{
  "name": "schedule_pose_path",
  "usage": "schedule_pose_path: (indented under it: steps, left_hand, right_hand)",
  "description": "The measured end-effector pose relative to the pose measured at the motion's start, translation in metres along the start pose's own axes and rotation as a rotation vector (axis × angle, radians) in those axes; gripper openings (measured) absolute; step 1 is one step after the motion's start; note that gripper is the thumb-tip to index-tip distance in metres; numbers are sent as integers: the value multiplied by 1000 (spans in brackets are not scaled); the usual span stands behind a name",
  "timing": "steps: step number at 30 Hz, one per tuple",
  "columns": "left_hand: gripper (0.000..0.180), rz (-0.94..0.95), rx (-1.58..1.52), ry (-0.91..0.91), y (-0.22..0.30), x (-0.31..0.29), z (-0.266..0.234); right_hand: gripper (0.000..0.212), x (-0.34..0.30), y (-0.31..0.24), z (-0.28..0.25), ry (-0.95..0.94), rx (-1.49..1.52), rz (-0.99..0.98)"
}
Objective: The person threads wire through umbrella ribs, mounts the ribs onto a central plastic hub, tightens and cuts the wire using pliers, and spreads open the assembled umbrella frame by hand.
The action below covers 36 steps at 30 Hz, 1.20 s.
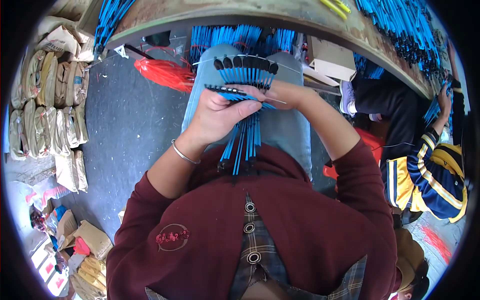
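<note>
Above my lap I hold a bunch of thin blue rods (245, 132) with black ends. My left hand (217, 115) is closed round the bunch, its thumb pressed across it. A row of the rods fans out beyond my fingers, their thick black tips (245, 63) side by side. Just nearer, a row of small black ends (225, 90) shows over my left fingers. My right hand (280, 94) grips the bunch from the right; its fingertips are partly hidden behind the rods and my left hand. A thin pale strand (290, 66) runs past the fan.
A worn table (200, 14) curves across the far side, with heaps of blue rods (400, 25) and yellow-handled pliers (336, 7). Red strands (162, 75) hang below it, near a cardboard box (332, 57). Wrapped bundles (45, 105) are stacked left. A co-worker (430, 170) sits at the right.
</note>
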State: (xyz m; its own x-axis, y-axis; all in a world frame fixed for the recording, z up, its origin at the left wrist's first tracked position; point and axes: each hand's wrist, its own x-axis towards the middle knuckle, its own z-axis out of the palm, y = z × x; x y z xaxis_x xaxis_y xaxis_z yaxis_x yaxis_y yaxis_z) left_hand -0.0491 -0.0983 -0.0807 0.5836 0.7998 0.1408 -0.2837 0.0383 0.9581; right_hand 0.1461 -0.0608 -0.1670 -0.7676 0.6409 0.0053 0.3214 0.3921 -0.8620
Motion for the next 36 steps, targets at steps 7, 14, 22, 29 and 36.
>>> schedule_pose_path:
  steps: [7, 14, 22, 29, 36]
  left_hand:
    - [12, -37, -144, -6, 0, 36, 3]
    - [13, -224, -135, 126, 11, 64, 14]
    - [28, -226, -200, 101, 18, 55, 8]
    - [42, -74, -149, 154, 13, 30, -29]
    - [35, -36, -134, 30, 37, 68, -24]
  right_hand:
    - [55, -29, -40, -53, 126, 163, -54]
    - [68, -6, -82, -32, 681, 283, 81]
    - [63, 9, -95, -13, 1117, 7, 73]
    - [52, 13, -100, -8, 1159, -115, 101]
    - [49, 24, -108, 3, 1204, -197, 60]
